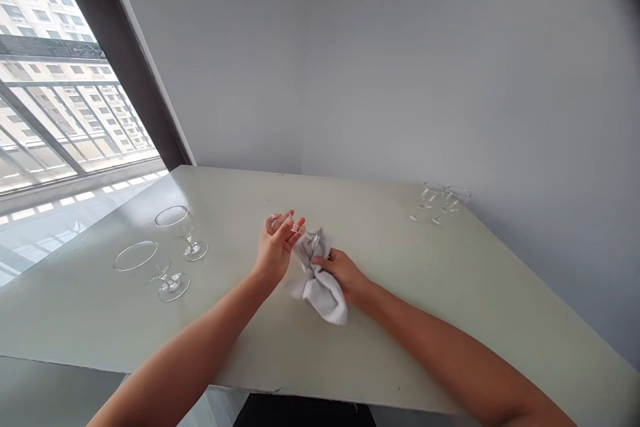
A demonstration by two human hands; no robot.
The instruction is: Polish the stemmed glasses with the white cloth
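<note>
Over the middle of the pale table (390,347), my left hand (276,243) has its fingers curled round a clear stemmed glass (299,229), which is only partly visible. My right hand (345,271) grips a crumpled white cloth (325,297) close to the right of it. Part of the glass lies against the cloth, whose folds hide the rest. The lower end of the cloth hangs below my right fingers.
Two larger stemmed glasses (174,286) (195,251) stand at the left of the table. Two smaller ones (431,197) (455,199) stand at the back right. Walls rise behind the table, and a window (65,80) is at the far left.
</note>
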